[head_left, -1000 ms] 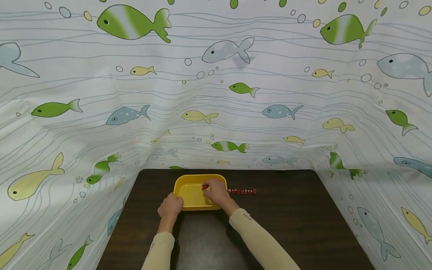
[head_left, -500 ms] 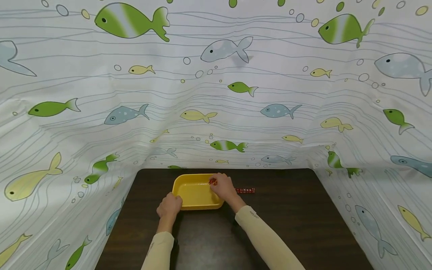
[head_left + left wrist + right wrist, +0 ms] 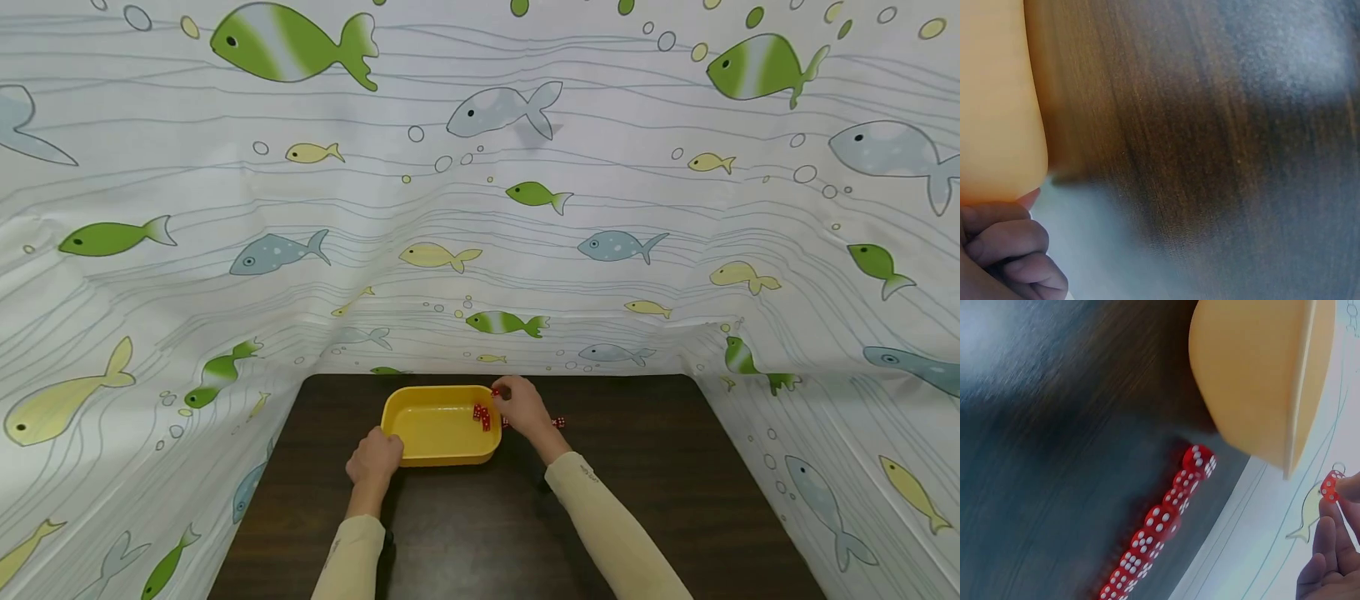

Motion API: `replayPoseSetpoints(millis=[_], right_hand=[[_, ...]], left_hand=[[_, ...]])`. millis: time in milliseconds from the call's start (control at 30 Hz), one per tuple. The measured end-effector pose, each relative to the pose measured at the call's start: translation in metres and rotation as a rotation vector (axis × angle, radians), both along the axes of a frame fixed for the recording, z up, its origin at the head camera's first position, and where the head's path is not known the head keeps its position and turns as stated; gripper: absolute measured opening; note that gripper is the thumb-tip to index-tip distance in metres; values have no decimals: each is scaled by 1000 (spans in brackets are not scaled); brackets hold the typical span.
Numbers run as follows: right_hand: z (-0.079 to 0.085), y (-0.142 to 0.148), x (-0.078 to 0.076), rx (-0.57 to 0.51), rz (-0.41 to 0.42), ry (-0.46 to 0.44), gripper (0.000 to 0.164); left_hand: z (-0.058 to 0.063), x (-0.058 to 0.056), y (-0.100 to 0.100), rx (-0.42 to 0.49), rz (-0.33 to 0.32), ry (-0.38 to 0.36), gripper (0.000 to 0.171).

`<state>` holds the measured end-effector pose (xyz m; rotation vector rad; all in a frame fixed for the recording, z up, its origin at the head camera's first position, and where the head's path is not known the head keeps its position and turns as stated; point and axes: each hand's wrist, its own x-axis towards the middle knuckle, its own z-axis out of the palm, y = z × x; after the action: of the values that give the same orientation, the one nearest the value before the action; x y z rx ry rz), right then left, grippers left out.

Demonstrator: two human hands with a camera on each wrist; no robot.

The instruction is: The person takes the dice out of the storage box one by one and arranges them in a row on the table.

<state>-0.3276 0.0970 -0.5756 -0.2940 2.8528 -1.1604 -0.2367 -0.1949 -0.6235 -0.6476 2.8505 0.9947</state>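
A yellow plastic tray (image 3: 450, 460) sits near the back of the dark table. My left hand (image 3: 375, 454) grips its near left corner; in the left wrist view curled fingers (image 3: 1010, 240) show beside the tray wall. Several red dice (image 3: 483, 419) lie inside, by the right wall. Just past the right rim, my right hand (image 3: 522, 407) pinches one red die (image 3: 1332, 486) between thumb and fingertips. To the right of the tray, a row of red dice (image 3: 1141, 542) with white pips stands on the table, partly hidden behind the right hand in the head view.
The dark wood-grain table (image 3: 637, 500) is enclosed at the back and sides by a white fish-print sheet (image 3: 480, 208).
My right hand has moved rightward from over the tray to its right rim. Several dice now lie in the tray, and one stays in the fingers. The left hand keeps its grip.
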Motion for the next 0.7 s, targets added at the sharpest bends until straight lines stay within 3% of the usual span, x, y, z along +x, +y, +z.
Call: replayPoseSetpoints(millis=[400,700], right_hand=[[-3,34,-1,-36,-67,43,27],[-7,70,3,-77,-148,6,28]], left_hand=[[-3,-2,-2,-5,10,-12,35],[-2,-2,-3,-3,-12,-15,36]])
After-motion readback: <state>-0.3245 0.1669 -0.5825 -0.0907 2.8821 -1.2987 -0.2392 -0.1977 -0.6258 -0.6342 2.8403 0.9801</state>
